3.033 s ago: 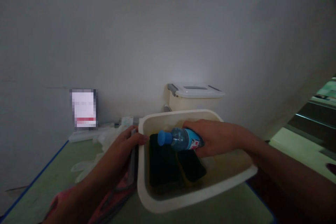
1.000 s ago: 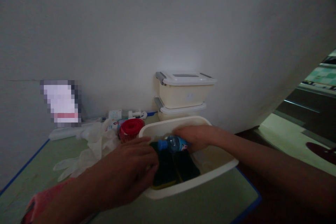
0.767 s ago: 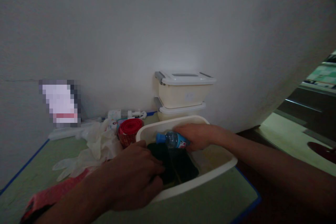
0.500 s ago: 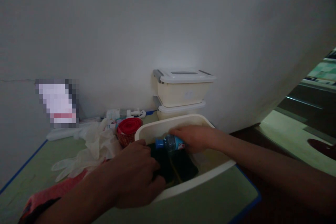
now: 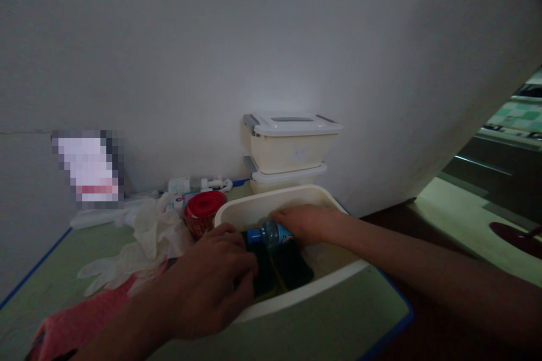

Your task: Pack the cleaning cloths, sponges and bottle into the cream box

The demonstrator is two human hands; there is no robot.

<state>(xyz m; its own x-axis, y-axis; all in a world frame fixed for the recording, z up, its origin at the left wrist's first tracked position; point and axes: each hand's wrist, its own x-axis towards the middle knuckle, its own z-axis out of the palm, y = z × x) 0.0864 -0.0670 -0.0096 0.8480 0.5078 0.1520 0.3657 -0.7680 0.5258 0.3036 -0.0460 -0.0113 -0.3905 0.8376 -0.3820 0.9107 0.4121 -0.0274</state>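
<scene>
A cream plastic tub (image 5: 305, 294) stands on the green tabletop, its lid off. Inside it my right hand (image 5: 307, 223) is closed around a small clear bottle (image 5: 271, 234) with a blue cap and blue label. The bottle lies on its side, cap pointing left. Beneath it are dark green pads (image 5: 292, 265), perhaps scouring pads, on the tub's floor. My left hand (image 5: 207, 276) bends its fingers over the tub's left rim, hiding that side; the fingertips are partly out of sight.
Two lidded cream boxes (image 5: 296, 149) are stacked against the wall. Left of the tub stand a rolled red cloth (image 5: 206, 204) in a woven basket, white gloves (image 5: 152, 231), a lying pump bottle (image 5: 186, 184) and a pink cloth (image 5: 80, 316). A blurred-out panel (image 5: 88, 169) leans at left.
The whole scene has shifted slightly left in view. Within the tub, the bottle and my right hand have barely moved, and my left hand sits a little lower over the rim.
</scene>
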